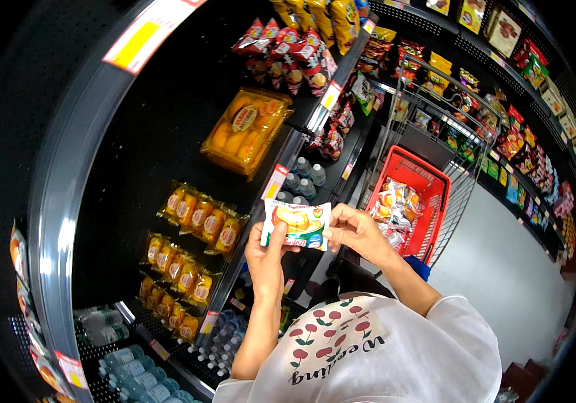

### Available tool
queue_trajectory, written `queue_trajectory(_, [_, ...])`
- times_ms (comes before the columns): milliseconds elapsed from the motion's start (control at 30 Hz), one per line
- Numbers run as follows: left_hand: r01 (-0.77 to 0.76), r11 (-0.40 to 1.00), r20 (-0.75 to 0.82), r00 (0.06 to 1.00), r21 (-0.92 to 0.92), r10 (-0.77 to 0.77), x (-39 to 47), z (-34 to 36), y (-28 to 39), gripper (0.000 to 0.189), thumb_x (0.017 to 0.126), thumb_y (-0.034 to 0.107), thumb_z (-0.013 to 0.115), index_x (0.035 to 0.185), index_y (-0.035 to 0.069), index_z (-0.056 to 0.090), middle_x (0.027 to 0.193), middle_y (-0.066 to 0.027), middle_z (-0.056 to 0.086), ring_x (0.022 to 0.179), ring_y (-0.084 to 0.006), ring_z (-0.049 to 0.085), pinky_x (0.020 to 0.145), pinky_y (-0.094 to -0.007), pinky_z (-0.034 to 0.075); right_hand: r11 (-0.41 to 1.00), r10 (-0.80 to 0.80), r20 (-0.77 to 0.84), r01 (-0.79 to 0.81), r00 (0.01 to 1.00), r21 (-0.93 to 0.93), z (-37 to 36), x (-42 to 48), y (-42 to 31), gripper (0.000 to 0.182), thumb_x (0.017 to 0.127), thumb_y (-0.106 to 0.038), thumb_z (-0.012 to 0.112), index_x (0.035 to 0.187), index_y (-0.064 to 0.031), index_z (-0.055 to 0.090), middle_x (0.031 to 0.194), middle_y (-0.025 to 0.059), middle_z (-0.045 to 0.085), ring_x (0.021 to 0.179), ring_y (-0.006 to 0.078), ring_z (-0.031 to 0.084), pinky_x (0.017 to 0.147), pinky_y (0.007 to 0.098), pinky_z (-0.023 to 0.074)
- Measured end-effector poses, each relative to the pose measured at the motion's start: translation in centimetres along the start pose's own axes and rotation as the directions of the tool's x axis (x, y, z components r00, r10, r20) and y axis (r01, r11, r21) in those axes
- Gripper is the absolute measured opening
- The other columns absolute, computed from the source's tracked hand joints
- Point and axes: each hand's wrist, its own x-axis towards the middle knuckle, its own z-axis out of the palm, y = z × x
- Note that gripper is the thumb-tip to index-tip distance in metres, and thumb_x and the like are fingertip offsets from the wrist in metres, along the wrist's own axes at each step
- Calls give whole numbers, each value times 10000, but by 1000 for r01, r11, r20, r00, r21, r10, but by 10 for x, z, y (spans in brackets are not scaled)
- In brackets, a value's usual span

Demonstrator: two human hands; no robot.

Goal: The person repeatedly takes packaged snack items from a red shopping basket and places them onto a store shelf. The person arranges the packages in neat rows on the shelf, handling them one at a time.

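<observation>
A white, green and yellow snack packet is held up in front of my chest, between both hands. My left hand grips its left end, thumb on the front face. The fingers and thumb of my right hand pinch its right end. Past my right hand, a red plastic basket sits in a metal shopping cart. Several wrapped snack packets lie in the basket.
Black shelves to the left hold a yellow tray of packaged cakes, rows of small wrapped cakes, red snack bags and water bottles. Another shelf of snack bags curves along the right, beyond the cart and a grey floor.
</observation>
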Motion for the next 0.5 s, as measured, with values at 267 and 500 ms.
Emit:
queue_trajectory(267, [-124,984,78,990,126,115,-24,-27,13,156,934,143,732,1045,45,684,939,2,688,846,-58,618,766,-240,506,988,-7,63,17,998,-156,25,8,-35,361,1014,-246,640,1328,-72,608,1072,60,698,815,79,600,635,215,492])
queue_trajectory(500, [-101,983,305,951,154,50,-39,-48,-4,232,968,198,724,1083,48,590,979,-9,682,892,-66,644,767,-246,537,943,92,184,-26,979,-331,59,25,-43,132,951,-121,705,1019,-15,665,836,-1,677,677,32,596,517,187,444])
